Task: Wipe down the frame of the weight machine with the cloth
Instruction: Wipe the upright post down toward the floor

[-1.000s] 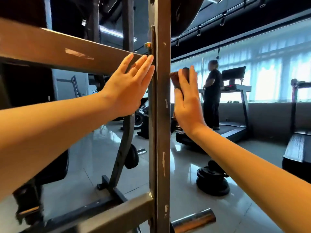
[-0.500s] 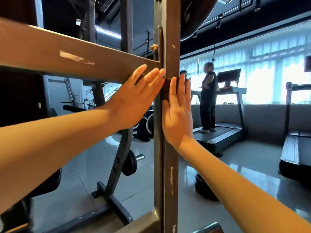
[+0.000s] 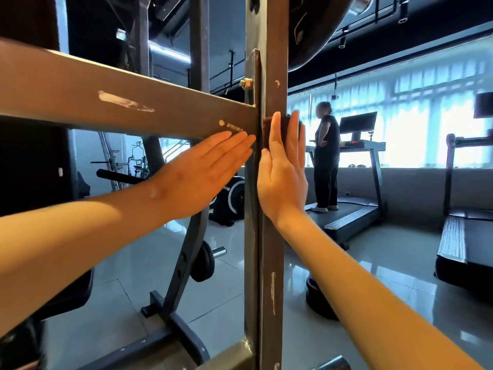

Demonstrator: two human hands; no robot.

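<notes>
The cloth (image 3: 266, 133) is pressed on the upright post (image 3: 264, 263) under straight fingers (image 3: 276, 134) of the right hand (image 3: 282, 177) — nothing gripped. The left hand (image 3: 205, 169) is laid open alongside. Firm, overlapping vertical strokes are advised.

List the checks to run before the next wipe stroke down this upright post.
1. Cloth pressed on the upright post under the right hand: ok.
2. Right hand's fingers flat: ok.
3. Left hand flat by the crossbar: ok.
4. Post below free of obstacles: ok, only paint chips.
5. Cloth clean or damp: cannot tell.
6. Person on the treadmill well clear: ok.
</notes>
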